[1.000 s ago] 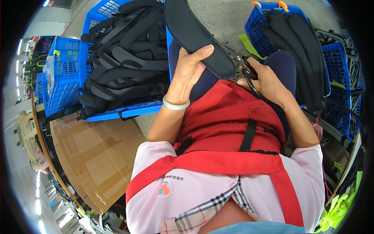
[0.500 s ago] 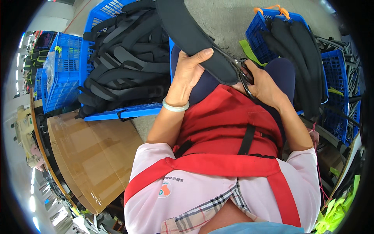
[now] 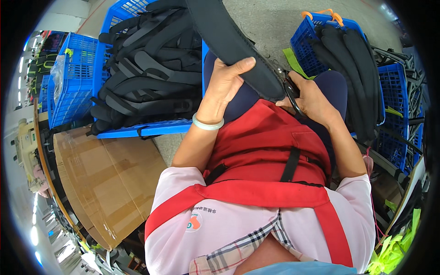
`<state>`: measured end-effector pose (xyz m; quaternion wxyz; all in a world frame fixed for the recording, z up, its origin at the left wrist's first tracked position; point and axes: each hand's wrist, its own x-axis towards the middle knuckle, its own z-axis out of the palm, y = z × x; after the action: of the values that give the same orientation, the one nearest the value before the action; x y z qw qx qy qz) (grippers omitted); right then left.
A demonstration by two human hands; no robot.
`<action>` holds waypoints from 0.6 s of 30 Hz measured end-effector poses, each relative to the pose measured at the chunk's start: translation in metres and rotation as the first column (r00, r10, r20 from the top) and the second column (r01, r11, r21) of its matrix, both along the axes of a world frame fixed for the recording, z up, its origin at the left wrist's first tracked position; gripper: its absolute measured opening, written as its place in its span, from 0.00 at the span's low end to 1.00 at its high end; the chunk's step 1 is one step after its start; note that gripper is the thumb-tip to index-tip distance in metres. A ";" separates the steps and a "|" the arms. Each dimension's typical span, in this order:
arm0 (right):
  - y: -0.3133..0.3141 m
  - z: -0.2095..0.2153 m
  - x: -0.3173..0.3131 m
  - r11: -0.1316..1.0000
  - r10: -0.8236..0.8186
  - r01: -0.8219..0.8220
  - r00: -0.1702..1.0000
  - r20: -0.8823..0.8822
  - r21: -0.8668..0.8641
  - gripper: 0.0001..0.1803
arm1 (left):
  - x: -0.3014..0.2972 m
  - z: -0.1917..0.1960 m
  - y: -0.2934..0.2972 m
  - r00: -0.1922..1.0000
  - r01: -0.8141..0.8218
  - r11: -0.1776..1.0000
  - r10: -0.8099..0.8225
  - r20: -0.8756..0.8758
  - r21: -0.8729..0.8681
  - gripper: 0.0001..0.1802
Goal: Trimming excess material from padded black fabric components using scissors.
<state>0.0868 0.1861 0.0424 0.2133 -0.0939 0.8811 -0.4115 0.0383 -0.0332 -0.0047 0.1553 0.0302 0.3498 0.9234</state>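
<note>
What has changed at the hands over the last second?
The black padded strap has shifted slightly down and right, its lower end nearer the apron; the left hand moved slightly with it. Nothing was taken or let go: the left hand still grips the strap, the right hand the scissors.

The picture's top edge cuts off the black strap [image 3: 231,43], which hides most fingers of the left hand [image 3: 225,82]; the right hand [image 3: 313,97] partly covers the scissors [image 3: 288,86].
</note>
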 end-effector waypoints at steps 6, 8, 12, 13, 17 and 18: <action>0.014 0.008 0.000 0.993 0.118 -0.118 0.991 -0.056 0.006 0.33 | -0.003 -0.005 -0.011 0.998 0.014 1.000 -0.014 -0.056 0.008 0.11; 0.014 0.010 0.002 0.991 0.130 -0.131 0.989 -0.071 -0.004 0.34 | -0.003 -0.007 -0.010 0.998 0.024 1.000 -0.024 -0.059 0.004 0.11; 0.003 0.003 0.002 0.996 0.089 -0.088 0.995 -0.040 0.030 0.29 | 0.000 -0.005 -0.002 0.999 -0.020 1.000 0.019 -0.050 -0.015 0.10; 0.002 -0.002 0.002 0.998 0.064 -0.061 0.993 -0.100 0.031 0.28 | 0.001 -0.005 -0.001 0.999 -0.017 1.000 0.016 -0.050 -0.016 0.10; -0.001 -0.010 -0.002 0.996 0.085 -0.083 0.991 -0.105 0.030 0.25 | 0.002 -0.003 0.001 0.997 -0.010 1.000 0.010 -0.072 -0.003 0.11; -0.002 -0.009 -0.002 0.997 0.075 -0.074 0.996 -0.056 0.028 0.26 | 0.002 -0.003 0.000 0.998 -0.010 1.000 0.011 -0.069 0.013 0.11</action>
<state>0.0848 0.1844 0.0337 0.2043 -0.1357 0.8881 -0.3887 0.0405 -0.0330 -0.0079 0.1382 0.0614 0.3494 0.9247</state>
